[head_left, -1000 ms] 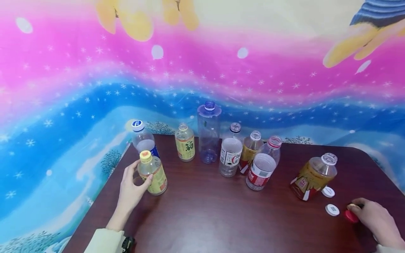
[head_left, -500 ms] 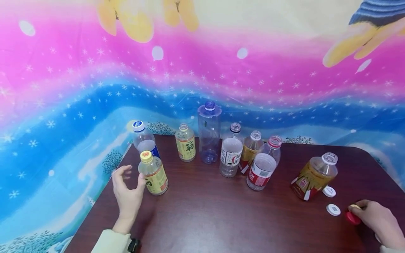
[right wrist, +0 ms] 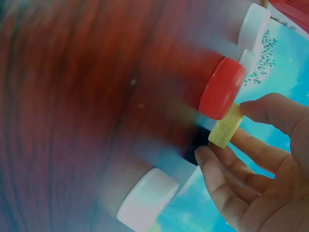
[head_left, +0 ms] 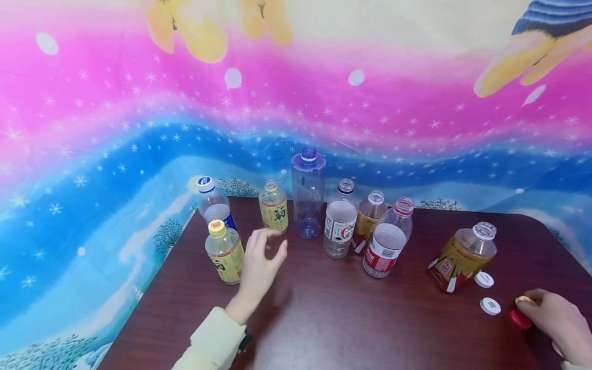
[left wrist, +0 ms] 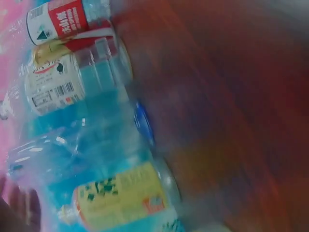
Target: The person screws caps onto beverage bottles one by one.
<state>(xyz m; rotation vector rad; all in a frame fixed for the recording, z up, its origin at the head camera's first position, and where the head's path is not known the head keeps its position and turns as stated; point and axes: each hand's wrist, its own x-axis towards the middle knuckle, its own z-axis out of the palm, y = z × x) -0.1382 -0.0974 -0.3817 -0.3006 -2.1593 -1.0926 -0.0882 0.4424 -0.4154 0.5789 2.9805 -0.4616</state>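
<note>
My left hand (head_left: 261, 264) is in the air over the table, thumb and fingers apart, holding nothing. Just behind it stands an uncapped yellow-labelled bottle (head_left: 274, 211); to its left is a similar bottle with a yellow cap (head_left: 216, 227). Only blurred fingers of this hand (left wrist: 21, 210) show in the left wrist view's lower left corner. At the table's right, my right hand (head_left: 555, 316) pinches a yellow bottle cap (right wrist: 226, 126) between thumb and fingers. A black cap (right wrist: 197, 146) lies by its fingertips, and a red cap (right wrist: 222, 88) is beside the yellow one.
A blue-and-white-capped bottle (head_left: 206, 185) stands far left. Uncapped bottles in a row include a tall purplish one (head_left: 308, 195), a white-labelled one (head_left: 340, 226) and a red-labelled one (head_left: 387, 241). A gold-labelled bottle (head_left: 462, 257) stands near white caps (head_left: 490, 306).
My left hand let go of the yellow-capped bottle, drew back left, then crossed in front of it to the right. The right hand has stayed by the caps.
</note>
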